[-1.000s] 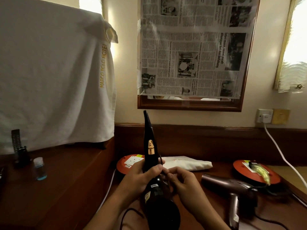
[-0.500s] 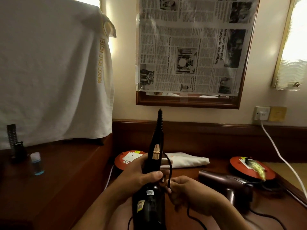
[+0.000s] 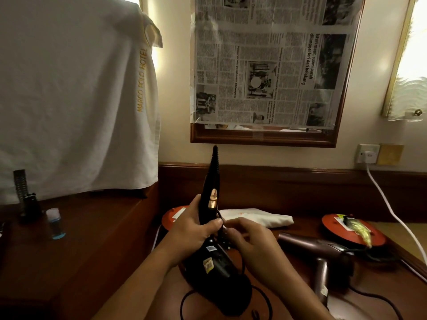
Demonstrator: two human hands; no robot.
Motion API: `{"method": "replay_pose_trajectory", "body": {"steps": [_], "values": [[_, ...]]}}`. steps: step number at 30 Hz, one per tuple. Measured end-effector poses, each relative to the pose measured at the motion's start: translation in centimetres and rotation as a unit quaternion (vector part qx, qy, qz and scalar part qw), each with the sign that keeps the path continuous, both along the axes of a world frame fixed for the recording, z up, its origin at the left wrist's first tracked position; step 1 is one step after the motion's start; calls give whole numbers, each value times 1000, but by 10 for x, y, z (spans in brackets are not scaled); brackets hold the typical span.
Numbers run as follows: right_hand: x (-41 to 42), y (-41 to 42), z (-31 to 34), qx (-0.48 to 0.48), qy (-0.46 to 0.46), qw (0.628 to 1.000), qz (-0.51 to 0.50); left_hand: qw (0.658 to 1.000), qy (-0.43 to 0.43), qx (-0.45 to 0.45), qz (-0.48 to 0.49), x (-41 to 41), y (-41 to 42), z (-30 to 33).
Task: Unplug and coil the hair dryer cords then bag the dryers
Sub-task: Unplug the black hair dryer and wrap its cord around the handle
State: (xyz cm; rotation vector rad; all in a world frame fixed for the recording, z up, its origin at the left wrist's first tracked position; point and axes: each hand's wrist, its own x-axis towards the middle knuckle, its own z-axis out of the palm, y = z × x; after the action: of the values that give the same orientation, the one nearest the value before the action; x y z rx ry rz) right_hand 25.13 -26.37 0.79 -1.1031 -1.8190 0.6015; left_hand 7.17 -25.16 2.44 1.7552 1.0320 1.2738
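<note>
Black cord (image 3: 263,299): nearest the camera, it looped loosely on the wooden desk (image 3: 97,245) below the black dryer's barrel, and a strand ran up beside the handle to the right hand.
Black hair dryer (image 3: 215,264): held over the desk with the barrel low and toward the camera and the slim handle pointing up; a gold switch showed on the handle just above the grip.
Left hand (image 3: 193,229): wrapped around the lower handle from the left, thumb across the front, grasping the dryer where handle meets barrel.
Right hand (image 3: 249,236): just right of the handle, fingers curled in and pinching the cord against the dryer's neck, touching the left thumb's tip.
Brown hair dryer (image 3: 323,252): lay on the desk to the right, apart from both hands, handle toward the camera, its own dark cord trailing off to the right.
Orange discs: one (image 3: 173,219) behind the left hand, another (image 3: 339,229) beyond the brown dryer with a yellowish wrapped item on top.
Folded white cloth (image 3: 256,218): lay behind the hands, between the discs.
White cable (image 3: 392,213): ran from a plug in the wall socket (image 3: 367,153) down to the right.
Far wall: a framed mirror covered with newspaper (image 3: 265,65); a white hotel towel (image 3: 74,95) hung at left above a small blue bottle (image 3: 55,224).
</note>
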Motion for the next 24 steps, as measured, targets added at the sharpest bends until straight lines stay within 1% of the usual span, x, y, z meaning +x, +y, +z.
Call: {"method": "replay_pose_trajectory", "body": {"steps": [1, 4, 6, 8, 9, 11, 14, 16, 17, 18, 22, 23, 24], "values": [[-3, 0, -1, 3, -14, 1000, 5, 999, 10, 9, 30, 3, 0, 0], [-9, 3, -1, -71, -9, 997, 40, 996, 25, 34, 78, 11, -4, 0], [-12, 6, -2, -98, 0, 994, 50, 997, 2, 33, 74, 13, -6, -2], [-15, 5, -2, -76, 6, 996, 38, 997, -41, 26, 67, 12, -7, -4], [-16, 3, -2, -63, 17, 997, 32, 996, -59, 26, 68, 11, -6, -4], [-13, -2, 1, -84, 57, 994, 50, 994, -85, 29, 68, 7, -5, -4], [-2, -8, 9, -187, 62, 974, 115, 987, -147, 14, 58, 2, -6, -2], [4, -4, 5, -275, 98, 940, 175, 976, -214, -16, 25, 4, -6, -2], [6, -2, 1, -307, 106, 928, 186, 971, -238, -30, 5, 7, -7, -3], [7, 0, -3, -325, 95, 923, 182, 969, -243, -36, -1, 9, -8, -4], [17, 5, -9, -344, -5, 927, 147, 972, -227, -62, -18, 14, -11, -9], [20, 6, -9, -343, -19, 929, 141, 977, -204, -63, -17, 14, -11, -10], [23, 7, -7, -341, -37, 930, 135, 986, -160, -54, -14, 14, -12, -11]]}}
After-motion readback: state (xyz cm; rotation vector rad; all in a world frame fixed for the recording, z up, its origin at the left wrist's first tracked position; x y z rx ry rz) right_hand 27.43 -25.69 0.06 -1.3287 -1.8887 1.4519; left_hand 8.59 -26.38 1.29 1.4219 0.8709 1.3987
